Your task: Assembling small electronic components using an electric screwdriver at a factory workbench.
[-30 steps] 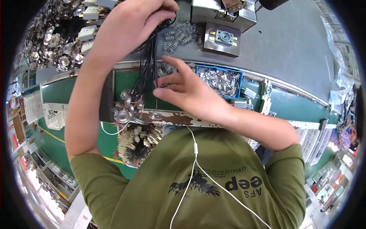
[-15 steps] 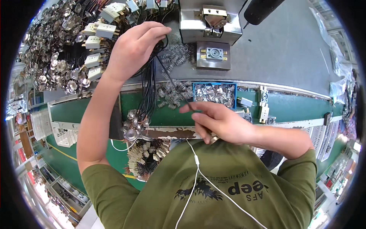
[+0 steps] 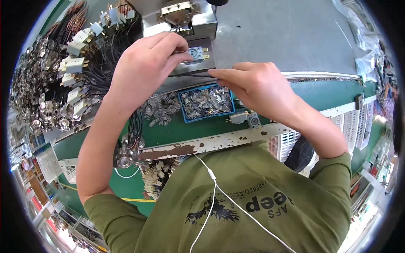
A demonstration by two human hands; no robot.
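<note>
A thin black wire [image 3: 192, 75] stretches nearly straight between my two hands. My right hand [image 3: 257, 88] pinches it between thumb and fingers, above the bench's front edge. My left hand [image 3: 145, 63] is closed over its other end, which the palm hides. The left fingertips are at a grey socket-like part [image 3: 196, 53] with brass tabs and a round centre. That part lies on a square metal block [image 3: 206, 63], partly covered by the left hand. Directly behind stands a metal press fixture [image 3: 179, 19].
A blue tray [image 3: 206, 119] of small metal pieces sits in front of the block, with loose springs [image 3: 160, 110] on its left. Wired white connectors [image 3: 76, 65] and round metal caps [image 3: 42, 84] crowd the left side. Another grey part [image 3: 253, 120] lies right of the tray.
My right hand has moved up and away from my body, bringing the wire near the block. My left hand has come down to the grey part. The view has shifted right.
</note>
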